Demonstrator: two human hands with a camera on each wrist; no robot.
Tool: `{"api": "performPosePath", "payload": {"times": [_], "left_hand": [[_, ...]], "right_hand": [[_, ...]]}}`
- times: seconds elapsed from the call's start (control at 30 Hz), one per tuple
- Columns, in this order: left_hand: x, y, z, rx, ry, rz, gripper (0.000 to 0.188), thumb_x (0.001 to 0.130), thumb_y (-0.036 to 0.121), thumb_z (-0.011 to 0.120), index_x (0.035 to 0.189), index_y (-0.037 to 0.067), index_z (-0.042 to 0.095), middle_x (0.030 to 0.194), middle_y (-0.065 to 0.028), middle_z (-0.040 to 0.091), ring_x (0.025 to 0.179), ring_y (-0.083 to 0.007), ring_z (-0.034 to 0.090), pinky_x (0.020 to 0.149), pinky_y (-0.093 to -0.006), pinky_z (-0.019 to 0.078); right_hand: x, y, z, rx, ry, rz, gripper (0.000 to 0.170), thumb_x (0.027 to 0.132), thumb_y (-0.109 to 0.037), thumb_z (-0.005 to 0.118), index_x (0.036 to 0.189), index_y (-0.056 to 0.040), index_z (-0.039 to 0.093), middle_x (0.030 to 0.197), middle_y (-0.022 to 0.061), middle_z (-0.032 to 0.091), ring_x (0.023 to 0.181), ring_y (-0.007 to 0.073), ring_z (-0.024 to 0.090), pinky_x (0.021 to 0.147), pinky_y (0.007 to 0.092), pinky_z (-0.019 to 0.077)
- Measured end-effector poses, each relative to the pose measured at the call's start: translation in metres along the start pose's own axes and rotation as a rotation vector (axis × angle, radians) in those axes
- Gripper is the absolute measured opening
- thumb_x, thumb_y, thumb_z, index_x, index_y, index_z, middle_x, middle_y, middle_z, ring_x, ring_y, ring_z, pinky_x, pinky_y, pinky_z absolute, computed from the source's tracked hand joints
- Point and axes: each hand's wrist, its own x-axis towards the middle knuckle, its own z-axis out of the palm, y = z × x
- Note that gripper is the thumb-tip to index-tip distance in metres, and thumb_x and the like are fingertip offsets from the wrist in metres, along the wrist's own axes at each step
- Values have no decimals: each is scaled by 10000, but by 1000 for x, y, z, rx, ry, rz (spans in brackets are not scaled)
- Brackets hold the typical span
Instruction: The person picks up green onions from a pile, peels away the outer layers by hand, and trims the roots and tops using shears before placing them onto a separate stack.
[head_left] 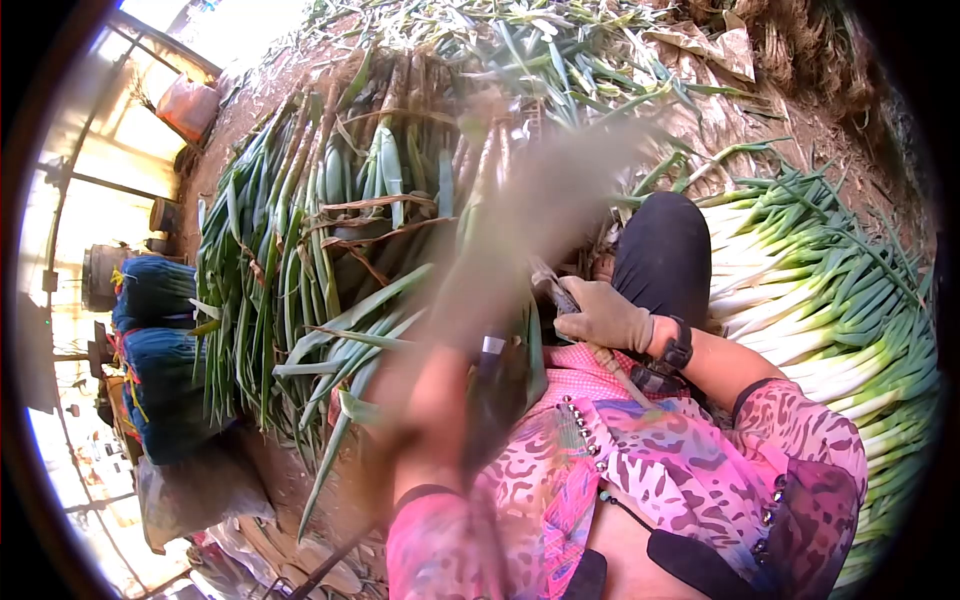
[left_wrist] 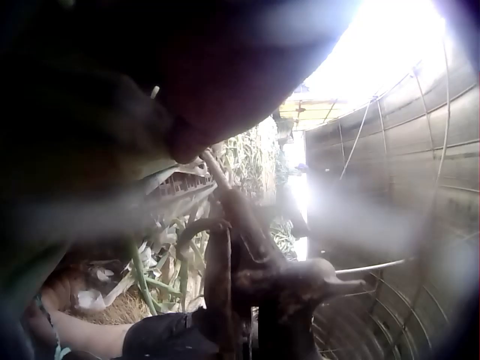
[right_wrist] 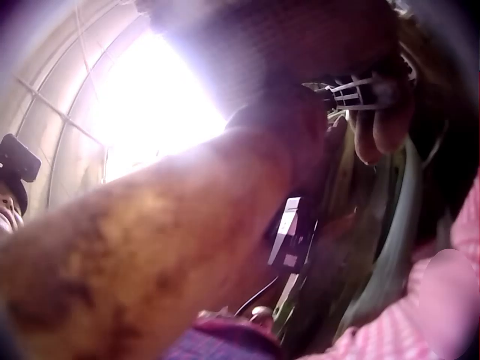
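Note:
My right hand (head_left: 605,315), in a beige glove, grips a thin brown stick (head_left: 622,378) whose end sticks out below it, beside my dark-trousered knee (head_left: 665,250). My left hand (head_left: 478,275) is a long brownish blur in front of the bundled leeks (head_left: 385,170); I cannot tell whether it holds anything. In the right wrist view a large forearm (right_wrist: 150,240) crosses the frame, and fingers (right_wrist: 367,142) hang by the green leek leaves (right_wrist: 397,217). The left wrist view is mostly dark, with a brown stick-like piece (left_wrist: 244,217) across its middle.
White-stemmed leeks (head_left: 800,290) lie in a long row along the right. Blue-wrapped bundles (head_left: 165,380) and a plastic sack (head_left: 200,490) stand at the left. Loose leaves (head_left: 560,60) cover the ground at the top, and an orange bucket (head_left: 188,108) is far left.

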Motion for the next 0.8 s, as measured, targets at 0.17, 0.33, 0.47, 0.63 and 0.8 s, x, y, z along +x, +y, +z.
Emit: {"api": "performPosePath", "payload": {"times": [0.17, 0.33, 0.47, 0.63, 0.8], "left_hand": [[-2, -1, 9, -259, -34, -8, 406, 972, 326, 618, 1162, -25, 689, 937, -95, 723, 806, -145, 673, 740, -289, 539], [-34, 37, 7, -345, -94, -1, 387, 968, 303, 615, 1171, -20, 678, 914, -61, 715, 792, -127, 662, 727, -269, 531], [-35, 30, 10, -227, -104, 30, 374, 969, 318, 599, 1111, -19, 681, 918, -43, 710, 820, -115, 641, 733, -276, 519], [-34, 7, 3, -141, -6, 133, 441, 975, 340, 607, 1180, -46, 665, 992, -85, 713, 907, -131, 634, 816, -277, 507], [-20, -13, 12, -110, -41, 209, 454, 989, 341, 604, 1230, -42, 642, 1037, -81, 705, 936, -124, 622, 837, -269, 499]], "right_hand": [[-11, -2, -3, 79, -54, 161, 388, 793, -275, 655, 949, 58, 532, 790, 264, 641, 805, 433, 654, 750, 462, 511], [13, 10, 2, -67, 59, 66, 387, 795, -257, 663, 997, 56, 558, 776, 241, 663, 768, 361, 693, 716, 442, 524], [97, 42, -4, 23, 113, 134, 373, 789, -330, 662, 811, 42, 645, 771, 269, 670, 780, 409, 683, 717, 460, 530], [125, 58, -14, 119, 122, 225, 390, 806, -334, 662, 816, 56, 652, 777, 252, 687, 764, 364, 709, 714, 427, 549], [54, 25, -8, 14, 45, 157, 402, 811, -326, 650, 890, 64, 602, 770, 243, 682, 752, 379, 695, 722, 418, 539]]}}
